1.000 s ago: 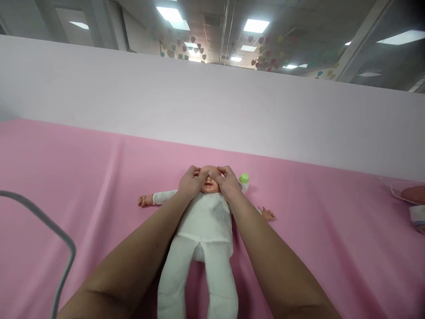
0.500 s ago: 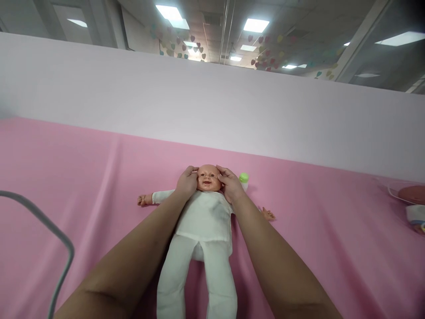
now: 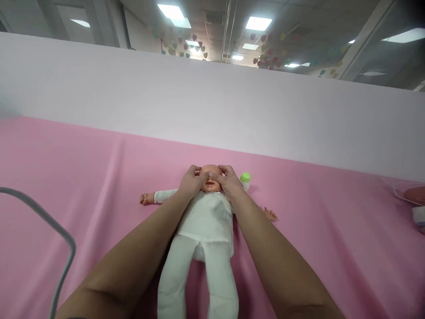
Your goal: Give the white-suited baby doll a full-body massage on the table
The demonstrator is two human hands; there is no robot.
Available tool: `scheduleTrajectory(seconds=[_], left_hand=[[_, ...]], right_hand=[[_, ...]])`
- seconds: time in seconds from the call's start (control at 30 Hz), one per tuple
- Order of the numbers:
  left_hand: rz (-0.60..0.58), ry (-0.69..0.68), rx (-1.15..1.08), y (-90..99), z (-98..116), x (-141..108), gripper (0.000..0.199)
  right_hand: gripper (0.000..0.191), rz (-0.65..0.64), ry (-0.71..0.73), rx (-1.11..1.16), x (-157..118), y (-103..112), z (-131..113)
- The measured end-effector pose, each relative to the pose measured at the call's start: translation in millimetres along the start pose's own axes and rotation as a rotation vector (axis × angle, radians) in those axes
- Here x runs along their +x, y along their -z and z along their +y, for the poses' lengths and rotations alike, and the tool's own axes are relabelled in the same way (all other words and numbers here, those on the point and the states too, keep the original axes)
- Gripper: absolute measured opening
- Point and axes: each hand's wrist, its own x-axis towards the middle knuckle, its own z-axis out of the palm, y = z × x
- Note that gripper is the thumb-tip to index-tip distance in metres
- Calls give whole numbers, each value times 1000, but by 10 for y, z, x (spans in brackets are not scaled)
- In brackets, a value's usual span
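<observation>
A baby doll (image 3: 210, 217) in a white cloth body lies face up, its arms spread out to both sides. My left hand (image 3: 191, 181) cups the left side of the doll's head, fingers curled round it and thumb laid across the face. On the other side my right hand (image 3: 231, 181) grips the head the same way. Both thumbs rest near the doll's nose and eyes, covering that part of the face. Just beyond my right hand stands a small bottle with a green cap (image 3: 245, 177), its lower part partly hidden.
Under the doll is a pink sheet (image 3: 109, 186) with soft folds. A white wall or panel (image 3: 212, 102) rises behind it. At the lower left a grey curved tube (image 3: 49, 221) crosses the view. A brownish rounded object (image 3: 415, 195) lies at the far right edge.
Both thumbs have moved inward from the sides of the doll's head onto the middle of its face. The doll stays where it lay; the view has shifted slightly.
</observation>
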Motion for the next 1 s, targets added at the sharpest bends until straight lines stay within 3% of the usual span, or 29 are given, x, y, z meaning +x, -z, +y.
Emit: scheduleTrajectory(seconds=[0.23, 0.33, 0.47, 0.57, 1.0], left_hand=[[13, -25, 44, -41, 50, 17, 34], [41, -25, 32, -55, 8, 63, 24], [25, -8, -42, -48, -77, 135, 19], [-14, 20, -94, -36, -95, 149, 21], [-32, 30, -5, -11, 112, -49, 47]], right_hand=[[49, 131, 172, -130, 107, -32, 129], [43, 122, 127, -48, 95, -28, 107], [49, 20, -42, 152, 36, 50, 32], [52, -40, -82, 203, -2, 110, -4], [69, -48, 81, -46, -7, 53, 47]])
